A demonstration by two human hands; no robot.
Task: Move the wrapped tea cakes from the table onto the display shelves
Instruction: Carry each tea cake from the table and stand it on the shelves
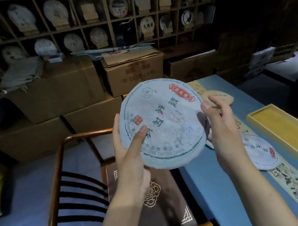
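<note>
Presently, item one: a wrapped tea cake (162, 124), a pale paper-covered disc with a red label and dark characters, is being held off the table, printed face tilted up toward the wearer, likely so the wrapper can be read or the face set the right way before shelving. The left hand (130, 152) is gripping the disc's lower-left rim, thumb lying across the printed face and fingers going out of sight behind the cake; the forearm is rising from below the grip with the wrist bent back to prop the cake's weight. The right hand (220, 122) is pinching the opposite rim, thumb tip on the front edge, fingers curled behind; its forearm is coming up from the lower right. Both hands are clamped on this one cake, on opposite sides, which is keeping the thin paper from being stressed at a single point, a sensible hold by my reading. Item two: a second wrapped cake (258, 154) is lying flat on the blue table (254, 90), just below and outside the right wrist, partly on an embroidered runner (293, 179). Item three: a tan round cake (223, 96) is lying on the table just beyond the right hand's fingers. Item four: the display shelves (107, 22), far above and beyond the grip, are holding many cakes on stands; cardboard boxes (134, 73) are standing between.
</note>
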